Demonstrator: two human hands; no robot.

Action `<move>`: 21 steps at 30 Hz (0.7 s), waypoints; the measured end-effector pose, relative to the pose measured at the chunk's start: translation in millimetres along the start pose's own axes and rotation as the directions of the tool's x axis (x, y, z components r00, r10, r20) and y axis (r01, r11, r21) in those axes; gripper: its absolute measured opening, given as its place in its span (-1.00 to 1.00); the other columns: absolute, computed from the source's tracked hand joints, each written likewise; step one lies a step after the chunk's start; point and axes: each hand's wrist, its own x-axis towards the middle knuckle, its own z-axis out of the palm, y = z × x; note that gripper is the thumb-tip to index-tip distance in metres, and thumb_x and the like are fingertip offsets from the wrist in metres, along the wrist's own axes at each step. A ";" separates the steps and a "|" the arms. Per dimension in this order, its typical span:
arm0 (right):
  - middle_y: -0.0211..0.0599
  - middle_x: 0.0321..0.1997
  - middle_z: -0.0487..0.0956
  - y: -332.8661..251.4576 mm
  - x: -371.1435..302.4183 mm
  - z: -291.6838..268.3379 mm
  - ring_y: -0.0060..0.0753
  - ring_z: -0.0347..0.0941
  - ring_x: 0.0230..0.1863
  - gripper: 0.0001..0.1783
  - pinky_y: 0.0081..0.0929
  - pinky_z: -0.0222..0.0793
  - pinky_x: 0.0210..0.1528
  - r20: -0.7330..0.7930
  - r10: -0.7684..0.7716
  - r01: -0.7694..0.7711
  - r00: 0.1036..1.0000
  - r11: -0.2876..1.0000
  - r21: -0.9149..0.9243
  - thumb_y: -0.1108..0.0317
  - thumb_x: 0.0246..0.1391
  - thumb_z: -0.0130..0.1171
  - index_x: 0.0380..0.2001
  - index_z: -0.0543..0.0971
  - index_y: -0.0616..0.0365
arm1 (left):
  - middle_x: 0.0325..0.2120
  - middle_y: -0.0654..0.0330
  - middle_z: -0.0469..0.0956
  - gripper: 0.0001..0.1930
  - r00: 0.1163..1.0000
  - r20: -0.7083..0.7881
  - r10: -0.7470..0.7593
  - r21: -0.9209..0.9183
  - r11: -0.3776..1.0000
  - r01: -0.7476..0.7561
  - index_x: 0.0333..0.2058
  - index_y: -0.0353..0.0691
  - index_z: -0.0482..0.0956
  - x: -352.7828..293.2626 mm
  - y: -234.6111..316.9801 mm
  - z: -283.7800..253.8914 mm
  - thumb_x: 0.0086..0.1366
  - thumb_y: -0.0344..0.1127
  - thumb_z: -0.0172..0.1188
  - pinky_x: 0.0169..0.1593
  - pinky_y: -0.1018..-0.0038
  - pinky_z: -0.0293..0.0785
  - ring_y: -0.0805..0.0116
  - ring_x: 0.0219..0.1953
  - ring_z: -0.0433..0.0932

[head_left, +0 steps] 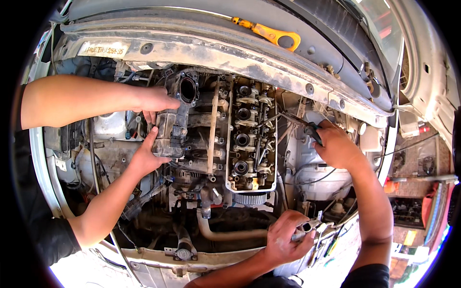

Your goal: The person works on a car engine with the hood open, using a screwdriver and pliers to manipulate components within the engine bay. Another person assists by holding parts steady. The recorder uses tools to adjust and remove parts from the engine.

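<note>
My right hand (336,144) is closed around the dark handles of long-nose pliers (298,121). Their thin jaws point left, to the right edge of the uncovered cylinder head (250,139); whether the tips grip anything is too small to tell. Below the head's lower right corner, my left hand (290,235) pinches a small silvery metal part with a round hole (306,226). Rocker arms and round wells show inside the head. On the left, another person's two hands (152,144) rest on a dark plastic intake housing (171,128) with a round opening at its top.
A yellow-handled screwdriver (273,36) lies on the ledge beyond the engine. Several tools (331,245) lie along the near edge, right of my left hand. A toothed pulley (249,198) and a curved pipe (225,235) sit below the head. Loose cables and hoses run around the bay.
</note>
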 end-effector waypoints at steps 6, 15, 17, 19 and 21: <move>0.09 0.02 0.62 6.4 8.0 -7.2 0.20 0.55 0.14 -0.72 -0.02 0.46 0.25 0.135 -0.025 0.023 0.991 1.000 0.019 0.25 0.24 0.28 -0.24 0.65 0.31 | -0.27 -0.02 0.63 -0.70 0.997 0.046 -0.061 0.014 0.998 0.060 -0.11 -0.35 0.62 -2.0 3.0 -1.4 0.24 -0.38 0.47 -0.41 0.38 0.54 0.22 -0.43 0.61; 0.08 -0.27 0.70 8.6 85.5 4.3 0.15 0.64 -0.17 -0.58 -0.04 0.52 -0.03 0.297 0.104 -0.142 0.949 0.984 0.111 0.04 0.32 0.22 -0.15 0.68 0.24 | -0.29 0.07 0.60 -0.69 0.998 0.045 -0.048 0.019 0.999 0.047 -0.09 -0.33 0.60 -2.2 0.2 -0.1 0.27 -0.35 0.47 -0.43 0.48 0.42 0.43 -0.49 0.44; 0.11 -0.22 0.71 11.6 102.5 9.2 0.16 0.65 -0.14 -0.58 -0.03 0.52 -0.01 0.312 0.099 -0.119 0.945 0.992 0.047 0.03 0.32 0.22 -0.13 0.69 0.23 | -0.28 0.07 0.60 -0.68 0.997 0.058 -0.057 0.021 0.998 0.056 -0.08 -0.33 0.60 -1.9 1.5 -1.5 0.27 -0.35 0.47 -0.43 0.49 0.41 0.44 -0.49 0.43; 0.16 -0.12 0.72 12.4 113.0 13.3 0.18 0.66 -0.05 -0.54 -0.03 0.54 0.06 0.311 0.081 -0.077 0.947 0.997 -0.023 0.02 0.33 0.20 -0.08 0.70 0.26 | -0.28 0.06 0.60 -0.67 0.996 0.069 -0.051 0.017 0.999 0.050 -0.07 -0.33 0.59 -1.9 1.2 -2.3 0.27 -0.36 0.48 -0.44 0.49 0.41 0.45 -0.49 0.43; 0.17 -0.06 0.72 2.6 122.2 9.7 0.21 0.66 0.00 -0.52 -0.03 0.55 0.10 0.371 0.050 -0.028 0.927 0.998 -0.063 0.02 0.33 0.20 -0.07 0.70 0.29 | -0.28 0.06 0.60 -0.67 0.997 0.063 -0.043 0.027 0.999 0.041 -0.07 -0.33 0.60 -2.9 -2.2 -2.0 0.27 -0.35 0.48 -0.44 0.49 0.41 0.45 -0.50 0.42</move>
